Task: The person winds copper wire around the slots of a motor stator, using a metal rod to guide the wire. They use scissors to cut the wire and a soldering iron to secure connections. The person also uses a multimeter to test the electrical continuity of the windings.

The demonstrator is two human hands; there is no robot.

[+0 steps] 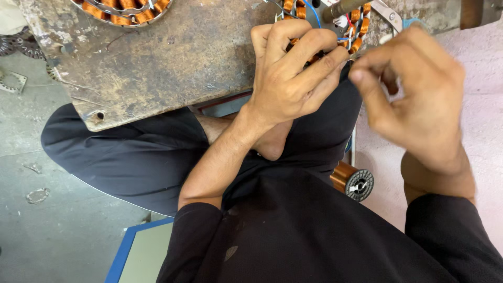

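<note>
Left hand [291, 73] grips a copper-wound stator [356, 31]; right hand [414, 89] pinches beside it.

That surface [173, 57] you're working on is old wood, rough, scratched and stained matt grey-brown. The stator [335, 26] under your left hand [291, 73] has glossy copper-coloured wire coils, same as the second stator [123, 11]. The spool [352, 181] by your knee is shiny copper wire with a black plastic-looking end. Your trousers [136, 152] are matt dark cloth.

My left hand [291, 71] curled, fingers flexed in a closed grip; my right hand [414, 99] hovered beside it, thumb and forefinger pinched.
</note>
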